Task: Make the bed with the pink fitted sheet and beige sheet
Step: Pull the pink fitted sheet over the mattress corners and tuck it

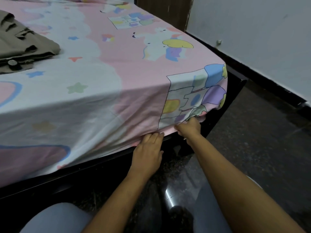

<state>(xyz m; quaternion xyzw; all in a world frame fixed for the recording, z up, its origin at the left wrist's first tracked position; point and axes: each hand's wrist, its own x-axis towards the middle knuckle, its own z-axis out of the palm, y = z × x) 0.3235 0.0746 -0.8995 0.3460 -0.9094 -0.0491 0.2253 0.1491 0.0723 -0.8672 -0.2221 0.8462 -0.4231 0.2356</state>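
The pink fitted sheet (pixel 117 64), printed with clouds, stars and unicorns, is spread over the mattress and fills the upper and left parts of the frame. It lies flat on top and is drawn down over the near side and round the corner at centre right. The step in hand is judged to be the tucking of its hem under the mattress at that corner. The fitted sheet looks nearly done here, while the second sheet is not yet spread.

The next move is judged to call for the hem to be pulled taut and pushed in along the lower edge, where slack folds are seen fanning out to the left of the hands.

The dark bed frame (pixel 101 167) runs directly under the hem from lower left to centre right. Little room is left between it and the mattress, so it is the thing most likely to hinder the tuck. A dark speckled floor (pixel 260 148) takes up the lower right, and a pale wall (pixel 252 31) with a black skirting is seen at upper right.

The beige sheet (pixel 25 41) lies folded on the bed at the upper left, well apart from the hands.

At lower centre, the left hand (pixel 148 152) is laid with straight fingers against the hem, pressing it towards the frame. Just to its right, the right hand (pixel 188 127) is curled tight, with the hem pinched in it below the corner.
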